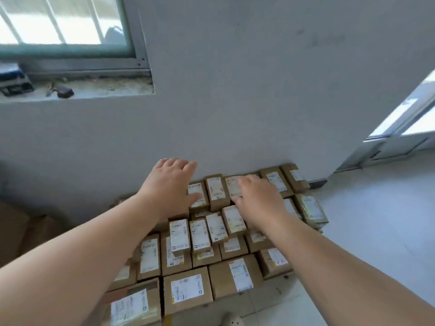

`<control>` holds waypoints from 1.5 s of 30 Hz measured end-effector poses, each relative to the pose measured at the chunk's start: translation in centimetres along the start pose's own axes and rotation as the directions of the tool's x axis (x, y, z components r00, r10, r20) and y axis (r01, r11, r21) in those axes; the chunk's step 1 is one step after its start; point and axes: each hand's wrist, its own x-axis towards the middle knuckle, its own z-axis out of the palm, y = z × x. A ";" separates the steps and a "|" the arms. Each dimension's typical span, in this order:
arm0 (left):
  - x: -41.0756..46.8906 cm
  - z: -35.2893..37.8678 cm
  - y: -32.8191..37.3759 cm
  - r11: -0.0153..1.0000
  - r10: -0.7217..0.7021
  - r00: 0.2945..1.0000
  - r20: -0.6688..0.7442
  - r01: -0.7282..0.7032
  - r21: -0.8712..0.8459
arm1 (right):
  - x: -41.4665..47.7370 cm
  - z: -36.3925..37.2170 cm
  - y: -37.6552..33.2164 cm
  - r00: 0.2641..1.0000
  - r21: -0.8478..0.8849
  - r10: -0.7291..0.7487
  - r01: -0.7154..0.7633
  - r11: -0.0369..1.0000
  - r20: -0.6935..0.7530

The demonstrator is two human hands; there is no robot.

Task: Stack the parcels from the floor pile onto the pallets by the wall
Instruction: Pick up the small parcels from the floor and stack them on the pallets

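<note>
Brown cardboard parcels with white shipping labels lay packed in tight rows, some two layers deep, against the foot of a plain grey wall, beside a pale floor. Both bare arms reached forward over the stack. The left hand hovered palm-down near the wall, fingers straight and close together, gripping nothing, its thumb over a back-row label. The right hand, likewise flat and holding nothing, lay over another back-row parcel; whether it touched could not be told. A barred window with a dusty sill sat up left.
</note>
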 end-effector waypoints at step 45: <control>-61.1 11.7 39.2 -0.452 0.842 -0.454 0.290 -0.889 -0.079 | -82.2 23.6 -29.3 -0.445 0.321 0.825 -0.771 -0.551 0.348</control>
